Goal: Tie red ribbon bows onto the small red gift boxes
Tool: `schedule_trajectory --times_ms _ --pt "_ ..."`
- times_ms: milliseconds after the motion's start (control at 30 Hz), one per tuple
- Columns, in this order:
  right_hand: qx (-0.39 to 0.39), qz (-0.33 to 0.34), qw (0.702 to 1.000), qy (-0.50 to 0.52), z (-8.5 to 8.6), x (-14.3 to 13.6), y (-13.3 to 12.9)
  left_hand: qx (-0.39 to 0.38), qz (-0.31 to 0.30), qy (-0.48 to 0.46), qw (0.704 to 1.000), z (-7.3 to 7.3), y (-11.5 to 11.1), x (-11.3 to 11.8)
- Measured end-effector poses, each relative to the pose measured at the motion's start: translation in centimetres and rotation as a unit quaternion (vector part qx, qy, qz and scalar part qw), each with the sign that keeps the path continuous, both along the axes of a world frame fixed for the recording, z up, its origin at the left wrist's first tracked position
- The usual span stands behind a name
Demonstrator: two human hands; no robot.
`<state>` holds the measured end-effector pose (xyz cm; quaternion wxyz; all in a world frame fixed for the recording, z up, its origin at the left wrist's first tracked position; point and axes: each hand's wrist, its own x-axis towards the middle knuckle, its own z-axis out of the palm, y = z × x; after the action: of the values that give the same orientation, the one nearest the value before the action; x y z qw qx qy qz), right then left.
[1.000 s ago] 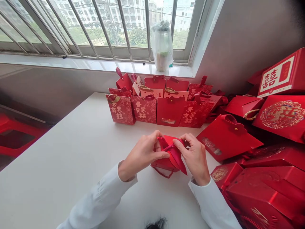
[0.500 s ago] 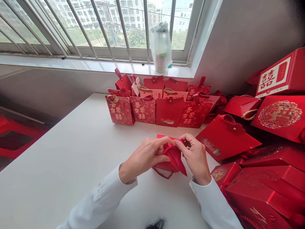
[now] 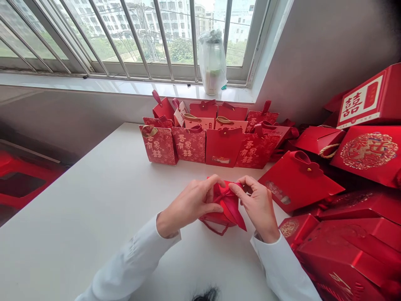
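Observation:
A small red gift box (image 3: 210, 218) rests on the white table in front of me, with a darker red cord loop (image 3: 219, 230) at its near side. Across its top is a crimson ribbon bow (image 3: 230, 205), one pointed tail hanging toward me. My left hand (image 3: 196, 198) curls round the left side of the bow, thumb low and index finger arched above; its other fingertips are partly hidden. At the bow's upper right, my right hand (image 3: 255, 202) pinches a loop of ribbon between thumb and fingers.
Behind the box stand rows of red gift bags (image 3: 190, 145) with handles. Larger red boxes (image 3: 369, 152) pile up on the right, a tilted red bag (image 3: 300, 182) among them. A bagged jar (image 3: 213, 62) sits on the windowsill. A red stool (image 3: 21, 184) is left of the table.
My left index finger has drawn back left from the bow's middle, so more of the knot shows. My right hand stays pinched at the upper right loop.

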<state>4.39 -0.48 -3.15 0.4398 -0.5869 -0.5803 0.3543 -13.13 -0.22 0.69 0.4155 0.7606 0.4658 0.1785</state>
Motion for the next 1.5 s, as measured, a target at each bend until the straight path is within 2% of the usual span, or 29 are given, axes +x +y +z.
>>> schedule_trajectory --times_ms 233,433,700,867,1000,1200,1500 --pt "0.003 0.017 1.000 -0.025 0.6 0.1 -0.1 -0.021 0.056 -0.008 0.998 0.3 -0.5 -0.1" --pt "0.006 0.023 0.999 -0.034 0.8 -0.1 -0.5 -0.022 0.053 0.000 0.998 0.5 -0.6 -0.1" --pt "0.024 0.027 0.999 -0.007 0.2 -0.1 -0.2 -0.037 0.049 -0.013 0.998 0.1 -0.3 -0.1" --pt "0.026 0.032 0.999 -0.002 0.1 -0.2 -0.3 -0.007 0.052 -0.004 0.999 0.3 -0.2 -0.3" --pt "0.032 0.035 0.999 -0.004 0.2 -0.5 -0.6 0.064 0.102 0.040 0.992 0.0 -0.1 0.1" --pt "0.047 0.029 0.997 -0.054 0.4 -0.8 -0.9 0.115 0.163 0.154 0.968 -1.1 0.2 1.3" --pt "0.076 0.062 0.989 -0.109 -0.1 -1.5 -1.5 0.122 0.197 0.311 0.922 -0.6 1.4 2.6"
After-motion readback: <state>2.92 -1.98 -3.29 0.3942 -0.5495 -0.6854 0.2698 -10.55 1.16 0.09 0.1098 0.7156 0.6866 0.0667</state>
